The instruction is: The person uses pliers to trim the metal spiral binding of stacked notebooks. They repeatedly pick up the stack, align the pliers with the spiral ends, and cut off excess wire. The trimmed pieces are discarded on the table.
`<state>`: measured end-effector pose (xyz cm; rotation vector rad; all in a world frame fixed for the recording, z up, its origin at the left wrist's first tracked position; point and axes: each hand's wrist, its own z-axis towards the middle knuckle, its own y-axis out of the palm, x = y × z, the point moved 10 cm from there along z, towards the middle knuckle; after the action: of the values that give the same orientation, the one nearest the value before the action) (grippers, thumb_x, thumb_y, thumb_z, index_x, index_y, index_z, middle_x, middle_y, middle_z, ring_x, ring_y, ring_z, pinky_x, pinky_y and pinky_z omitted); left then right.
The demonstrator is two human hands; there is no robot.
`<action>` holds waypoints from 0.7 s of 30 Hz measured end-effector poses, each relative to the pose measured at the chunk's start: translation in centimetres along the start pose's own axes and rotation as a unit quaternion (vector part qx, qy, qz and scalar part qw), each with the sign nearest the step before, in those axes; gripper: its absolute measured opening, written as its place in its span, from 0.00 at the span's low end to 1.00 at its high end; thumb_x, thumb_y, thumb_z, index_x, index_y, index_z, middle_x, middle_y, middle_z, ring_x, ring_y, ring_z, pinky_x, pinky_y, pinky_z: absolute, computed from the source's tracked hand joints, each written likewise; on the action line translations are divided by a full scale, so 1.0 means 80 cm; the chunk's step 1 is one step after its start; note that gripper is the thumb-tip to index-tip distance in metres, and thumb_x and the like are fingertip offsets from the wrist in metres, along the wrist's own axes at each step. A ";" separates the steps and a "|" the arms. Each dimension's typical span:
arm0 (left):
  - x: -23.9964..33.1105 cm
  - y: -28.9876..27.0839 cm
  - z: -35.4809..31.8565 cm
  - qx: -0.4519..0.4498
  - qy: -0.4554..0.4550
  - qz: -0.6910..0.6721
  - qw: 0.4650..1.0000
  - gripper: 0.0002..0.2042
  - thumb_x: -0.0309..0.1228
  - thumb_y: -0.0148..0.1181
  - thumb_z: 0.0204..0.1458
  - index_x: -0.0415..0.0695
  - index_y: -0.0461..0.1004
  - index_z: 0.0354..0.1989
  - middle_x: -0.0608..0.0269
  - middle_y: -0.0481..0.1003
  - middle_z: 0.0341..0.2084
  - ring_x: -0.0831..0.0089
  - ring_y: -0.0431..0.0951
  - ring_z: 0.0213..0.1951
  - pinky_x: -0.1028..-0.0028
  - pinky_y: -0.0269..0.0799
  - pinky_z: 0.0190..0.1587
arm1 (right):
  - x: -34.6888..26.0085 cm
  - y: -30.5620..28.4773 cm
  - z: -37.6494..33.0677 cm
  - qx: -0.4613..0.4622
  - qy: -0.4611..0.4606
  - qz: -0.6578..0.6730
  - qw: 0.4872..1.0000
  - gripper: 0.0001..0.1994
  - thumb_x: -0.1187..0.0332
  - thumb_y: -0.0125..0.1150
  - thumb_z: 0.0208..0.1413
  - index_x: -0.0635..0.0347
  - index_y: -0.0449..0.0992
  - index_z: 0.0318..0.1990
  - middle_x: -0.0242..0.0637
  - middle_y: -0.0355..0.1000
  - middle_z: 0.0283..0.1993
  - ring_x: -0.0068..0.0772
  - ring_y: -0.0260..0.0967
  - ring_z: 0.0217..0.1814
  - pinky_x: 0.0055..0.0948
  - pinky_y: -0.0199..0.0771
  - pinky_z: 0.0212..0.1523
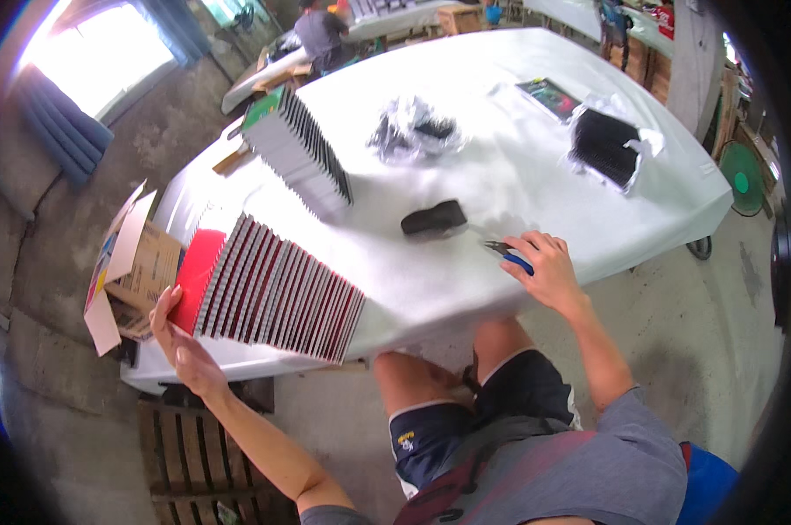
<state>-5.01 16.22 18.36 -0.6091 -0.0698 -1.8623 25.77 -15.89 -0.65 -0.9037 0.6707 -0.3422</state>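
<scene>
My left hand (178, 337) grips the near end of a long row of red-covered spiral notebooks (273, 289) lying fanned on the white table (500, 105). My right hand (542, 267) rests at the table's near edge, fingers closed on a small blue-handled tool (509, 254) that looks like pliers. A black oblong object (434, 218) lies just beyond that hand. A second fanned row of notebooks (297, 150), with a green cover at its far end, lies further back on the left.
A crumpled clear plastic wrap (413, 129) lies mid-table; a bundle of black spiral coils in plastic (607, 144) and a dark booklet (548, 96) lie at the right. An open cardboard box (128, 267) stands left of the table, a wooden pallet (198, 455) below. Another person (321, 33) works at a far table.
</scene>
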 end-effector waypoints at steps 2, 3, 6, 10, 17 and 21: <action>0.003 0.001 0.002 0.023 -0.010 -0.002 1.000 0.37 0.59 0.38 0.52 0.35 0.60 0.56 0.54 0.66 0.46 0.63 0.64 0.53 0.63 0.48 0.61 | 0.046 0.005 -0.003 0.001 0.036 -0.060 0.998 0.21 0.49 0.52 0.55 0.49 0.72 0.51 0.39 0.67 0.47 0.38 0.65 0.52 0.46 0.56 0.56; 0.000 -0.002 0.004 0.025 -0.019 0.006 0.999 0.38 0.61 0.36 0.52 0.37 0.60 0.57 0.54 0.66 0.47 0.63 0.64 0.53 0.63 0.47 0.61 | 0.062 0.012 -0.001 -0.006 0.039 -0.086 0.995 0.22 0.48 0.51 0.55 0.49 0.71 0.51 0.39 0.67 0.49 0.37 0.64 0.54 0.50 0.54 0.57; -0.006 -0.009 0.009 0.009 -0.052 0.000 0.999 0.39 0.63 0.30 0.53 0.40 0.58 0.59 0.53 0.65 0.49 0.62 0.64 0.54 0.63 0.46 0.62 | 0.082 0.035 0.003 -0.028 0.041 -0.145 0.988 0.23 0.46 0.48 0.55 0.47 0.69 0.54 0.38 0.64 0.54 0.36 0.60 0.59 0.59 0.48 0.59; -0.015 -0.034 0.012 0.113 -0.073 -0.164 0.977 0.37 0.61 0.26 0.55 0.42 0.56 0.61 0.56 0.60 0.57 0.63 0.60 0.60 0.64 0.38 0.65 | 0.048 0.035 0.002 -0.010 0.041 -0.151 0.988 0.24 0.45 0.47 0.55 0.46 0.68 0.55 0.38 0.62 0.56 0.36 0.58 0.61 0.65 0.44 0.60; -0.228 0.029 -0.148 0.071 -0.449 -0.535 0.712 0.25 0.49 0.41 0.59 0.43 0.65 0.57 0.59 0.67 0.54 0.62 0.66 0.56 0.61 0.59 0.59 | -0.185 0.154 -0.051 -0.306 0.110 0.687 0.651 0.32 0.51 0.40 0.63 0.61 0.42 0.67 0.39 0.41 0.71 0.31 0.35 0.73 0.32 0.34 0.69; -0.236 0.098 -0.217 -0.022 -0.511 -0.504 0.696 0.22 0.43 0.44 0.59 0.41 0.64 0.56 0.59 0.68 0.54 0.65 0.68 0.54 0.63 0.65 0.56 | -0.278 0.219 -0.063 -0.309 0.193 0.775 0.517 0.40 0.47 0.42 0.61 0.57 0.27 0.68 0.37 0.28 0.73 0.30 0.22 0.75 0.37 0.24 0.69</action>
<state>0.17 23.78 -6.85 -1.8580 -1.3392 -2.2398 5.78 3.31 -8.43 -0.5175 1.8126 1.4842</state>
